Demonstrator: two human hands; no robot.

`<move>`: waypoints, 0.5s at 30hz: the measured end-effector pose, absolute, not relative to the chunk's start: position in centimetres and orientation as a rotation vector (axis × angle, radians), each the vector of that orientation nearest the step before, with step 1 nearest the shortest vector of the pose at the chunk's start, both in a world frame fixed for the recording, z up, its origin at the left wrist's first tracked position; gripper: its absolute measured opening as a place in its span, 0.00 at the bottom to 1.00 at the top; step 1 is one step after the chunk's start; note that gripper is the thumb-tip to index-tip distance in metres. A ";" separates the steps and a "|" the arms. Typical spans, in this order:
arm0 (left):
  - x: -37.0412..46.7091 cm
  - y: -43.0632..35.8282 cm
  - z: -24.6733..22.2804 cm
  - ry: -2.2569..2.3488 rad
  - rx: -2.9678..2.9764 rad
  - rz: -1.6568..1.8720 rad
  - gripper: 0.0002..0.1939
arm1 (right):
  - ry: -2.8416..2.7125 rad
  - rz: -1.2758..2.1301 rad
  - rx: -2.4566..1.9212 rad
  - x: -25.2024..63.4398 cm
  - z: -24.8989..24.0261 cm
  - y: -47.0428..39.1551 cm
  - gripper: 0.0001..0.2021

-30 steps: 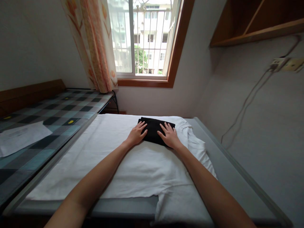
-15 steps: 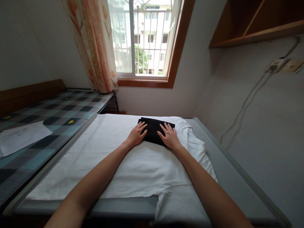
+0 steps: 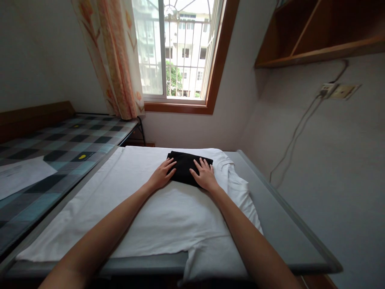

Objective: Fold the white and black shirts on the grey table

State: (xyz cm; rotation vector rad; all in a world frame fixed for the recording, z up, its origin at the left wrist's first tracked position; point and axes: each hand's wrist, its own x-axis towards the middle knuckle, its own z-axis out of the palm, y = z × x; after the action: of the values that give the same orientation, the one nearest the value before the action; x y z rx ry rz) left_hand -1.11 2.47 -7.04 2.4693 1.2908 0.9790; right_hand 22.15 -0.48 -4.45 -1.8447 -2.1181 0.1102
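A folded black cloth (image 3: 183, 168) lies on a white T-shirt (image 3: 162, 224), which is spread over a grey table (image 3: 279, 224). At the cloth's left edge my left hand (image 3: 162, 173) rests with its fingers apart, the fingertips touching the black fabric. My right hand (image 3: 205, 174) lies spread on the right part of the cloth, palm down. Neither hand grips anything. One sleeve of the shirt hangs over the near table edge; the other side is rumpled at the right.
A bed with a checked mattress (image 3: 99, 138) stands at the left, with a white paper (image 3: 24, 174) on it. Beyond the table are a curtain (image 3: 116, 60) and a barred window. At the right, a wooden shelf (image 3: 300, 56) hangs above a socket (image 3: 339, 91) with a cable.
The view has turned slightly right, so everything appears farther left. My left hand has slid a little toward the cloth's left edge; my right hand stays on the cloth.
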 end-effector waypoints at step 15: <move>-4.4 0.9 -6.9 1.325 2.495 0.966 0.25 | -2.121 0.173 -1.758 19.5 -4.3 -1.8 0.31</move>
State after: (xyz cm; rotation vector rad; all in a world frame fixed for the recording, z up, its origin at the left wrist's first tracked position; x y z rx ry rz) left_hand -4.36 0.95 -6.93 2.4954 1.3247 0.9663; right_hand 19.53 -1.76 -4.34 -1.7579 -2.1214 0.1735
